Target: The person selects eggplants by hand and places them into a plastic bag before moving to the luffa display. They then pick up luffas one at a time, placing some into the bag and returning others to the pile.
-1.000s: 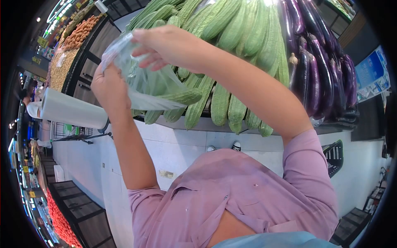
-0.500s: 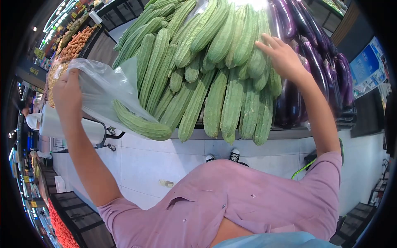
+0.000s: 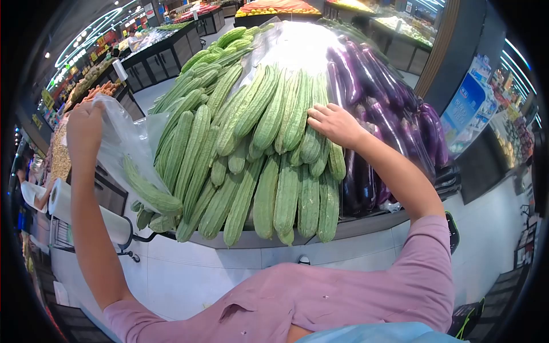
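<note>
My left hand [image 3: 86,123] grips the top edge of a clear plastic bag [image 3: 117,128], held up at the left of the pile. Inside the bag lies one ridged green gourd [image 3: 150,188]. My right hand [image 3: 336,123] rests at the right side of the heap of ridged gourds [image 3: 266,194], its fingers bent over the upper end of one, beside the purple eggplants [image 3: 389,123]. Whether its fingertips grip that gourd is not clear.
A roll of plastic bags [image 3: 91,214] stands at the lower left by a cart. A blue sign [image 3: 466,106] is at the right. Further produce stands [image 3: 157,48] fill the background. A person's arm shows at the far left.
The view has tilted up, showing more of the store. My right hand has shifted a little along the gourds, with its fingers more bent. The bag with its gourd still hangs from my left hand.
</note>
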{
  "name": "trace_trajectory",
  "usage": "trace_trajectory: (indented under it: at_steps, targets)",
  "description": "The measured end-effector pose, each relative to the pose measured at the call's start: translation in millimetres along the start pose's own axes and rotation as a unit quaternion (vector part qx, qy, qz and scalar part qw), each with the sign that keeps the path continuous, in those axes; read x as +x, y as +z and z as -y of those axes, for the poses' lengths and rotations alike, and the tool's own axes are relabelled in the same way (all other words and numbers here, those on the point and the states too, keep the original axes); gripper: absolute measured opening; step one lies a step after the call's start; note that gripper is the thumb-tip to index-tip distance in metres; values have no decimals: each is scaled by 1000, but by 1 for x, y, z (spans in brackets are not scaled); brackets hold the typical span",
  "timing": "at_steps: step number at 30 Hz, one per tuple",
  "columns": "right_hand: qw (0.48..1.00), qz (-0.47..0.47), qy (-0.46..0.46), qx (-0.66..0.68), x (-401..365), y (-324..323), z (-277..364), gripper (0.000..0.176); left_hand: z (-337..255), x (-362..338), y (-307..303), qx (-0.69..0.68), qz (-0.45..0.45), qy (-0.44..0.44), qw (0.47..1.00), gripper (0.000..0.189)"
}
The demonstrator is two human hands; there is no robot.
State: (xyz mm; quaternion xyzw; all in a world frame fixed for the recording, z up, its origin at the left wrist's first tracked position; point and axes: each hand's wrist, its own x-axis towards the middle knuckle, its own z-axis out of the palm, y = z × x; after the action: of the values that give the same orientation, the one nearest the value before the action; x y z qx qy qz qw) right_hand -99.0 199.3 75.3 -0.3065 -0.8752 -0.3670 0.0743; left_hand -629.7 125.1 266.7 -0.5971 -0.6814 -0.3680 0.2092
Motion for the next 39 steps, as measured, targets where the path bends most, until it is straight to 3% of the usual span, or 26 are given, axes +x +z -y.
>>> trace_trajectory:
  at_steps: [3, 7, 10, 13, 15, 18, 19, 24, 26, 28, 29, 30, 33, 35, 39]
  targets:
    - [999, 14, -17, 38, -3, -1, -7, 21, 2, -6, 16, 1, -15, 7, 1000, 37]
    - [990, -99, 65, 78, -5, -13, -21, 24, -17, -14, 18, 22, 70, -29, 997, 34]
    - [927, -246, 234, 159, -4, -30, -29, 39, -33, -27, 23, 13, 92, -33, 995, 34]
    - [857, -304, 353, 222, 1, -71, -26, 43, -37, -31, 32, 8, 115, -35, 993, 33]
    - [817, -375, 332, 285, -3, -81, -33, 41, -46, -34, 29, 13, 124, -35, 992, 33]
    - [695, -479, 291, 449, 3, -117, -18, 36, -58, -40, 29, 25, 135, -29, 990, 32]
    - [675, -511, 292, 445, 6, -123, -11, 31, -59, -42, 30, 32, 137, -20, 990, 31]
    - [607, -347, 289, 654, -4, -123, 33, 37, -69, -52, 34, 26, 147, -8, 989, 28]
    - [659, -240, 318, 638, 3, -124, 61, 39, -77, -57, 35, 22, 155, -10, 988, 27]
    - [657, -74, 292, 691, 20, -141, 84, 43, -83, -63, 35, 30, 154, 20, 987, 26]
    - [695, -35, 256, 671, 29, -134, 96, 42, -86, -66, 36, 30, 155, 22, 987, 26]
    - [690, 27, 247, 679, 40, -141, 108, 42, -88, -68, 37, 28, 157, 25, 987, 25]
    - [743, 21, 172, 646, 67, -124, 145, 45, -96, -75, 39, 36, 161, 37, 986, 25]
    - [749, 49, 162, 641, 87, -121, 162, 46, -99, -81, 39, 46, 161, 42, 985, 25]
    - [702, 113, 189, 678, 130, -114, 175, 44, -108, -97, 38, 66, 152, 92, 982, 25]
